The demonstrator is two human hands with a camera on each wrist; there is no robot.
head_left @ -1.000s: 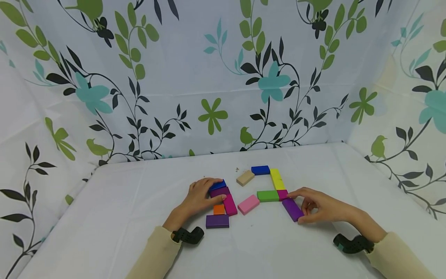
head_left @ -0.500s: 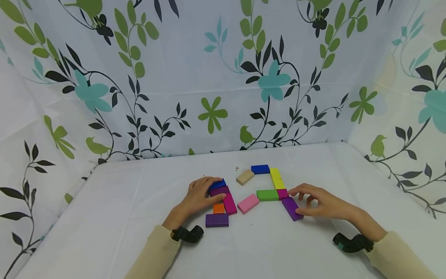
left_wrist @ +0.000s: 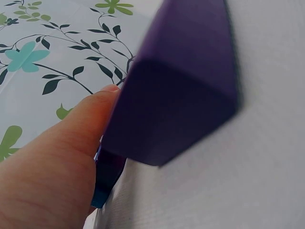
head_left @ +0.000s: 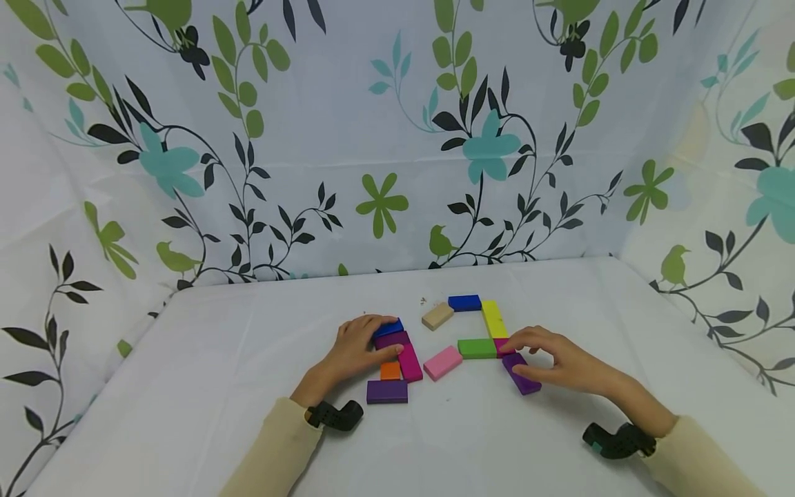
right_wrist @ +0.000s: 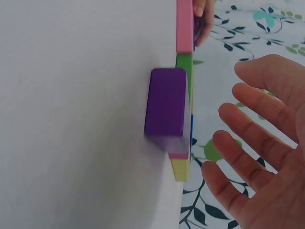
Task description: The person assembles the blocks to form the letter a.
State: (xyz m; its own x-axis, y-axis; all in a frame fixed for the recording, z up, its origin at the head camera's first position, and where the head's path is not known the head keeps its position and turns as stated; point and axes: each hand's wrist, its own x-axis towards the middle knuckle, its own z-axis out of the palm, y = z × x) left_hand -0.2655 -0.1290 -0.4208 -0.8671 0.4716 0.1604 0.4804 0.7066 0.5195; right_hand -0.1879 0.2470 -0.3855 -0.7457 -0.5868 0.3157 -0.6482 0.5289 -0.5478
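Purple block [right_wrist: 166, 107], smooth, oblong, round-cornered

patterned cloth backdrop [head_left: 338, 134] — leafy stems [head_left: 224, 38], green birds [head_left: 440, 244], teal flowers [head_left: 491, 147] | white table [head_left: 484, 445]

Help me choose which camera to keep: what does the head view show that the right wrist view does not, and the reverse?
Only the head view: the orange block, the sleeves and the black wrist devices.

Only the right wrist view: all five digits of the right hand.

Both: the left hand, the purple block nearest the right hand, and the green, pink and yellow blocks.
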